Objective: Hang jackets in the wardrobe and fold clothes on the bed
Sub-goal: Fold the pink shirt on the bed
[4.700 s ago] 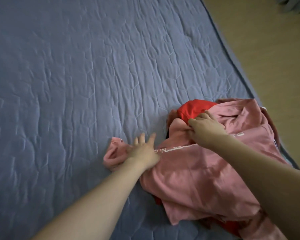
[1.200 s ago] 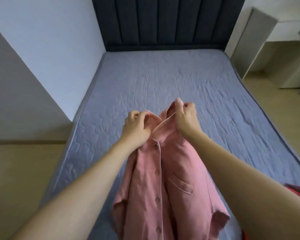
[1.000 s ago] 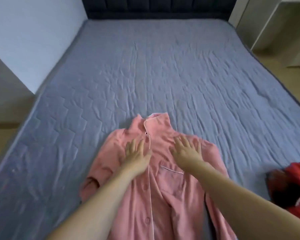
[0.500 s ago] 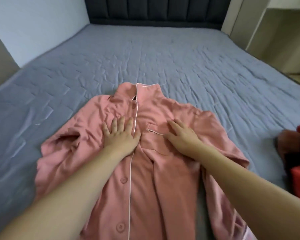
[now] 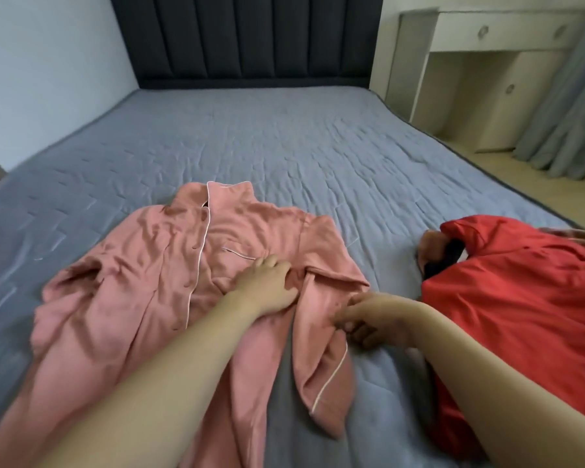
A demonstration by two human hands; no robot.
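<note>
head | bed (image 5: pixel 284 136) with grey-blue quilted cover, dark headboard (image 5: pixel 250 38) | pink pajama shirt (image 5: pixel 142 282) spread front-up near foot edge | red garment (image 5: pixel 520 298) just right of it | left hand (image 5: pixel 267 285) flat, fingers straight, pressing shirt below pocket | right hand (image 5: pixel 372 319) pinching shirt's right sleeve

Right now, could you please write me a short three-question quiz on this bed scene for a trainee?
1. True or false: the pink shirt lies front up on the bed.
2. Which hand pinches the shirt's sleeve? A left hand, B right hand.
3. Fill in: the pile beside the shirt is topped by a ___ garment.

Key: 1 true. 2 B; the left hand lies on the shirt's chest. 3 red.
</note>
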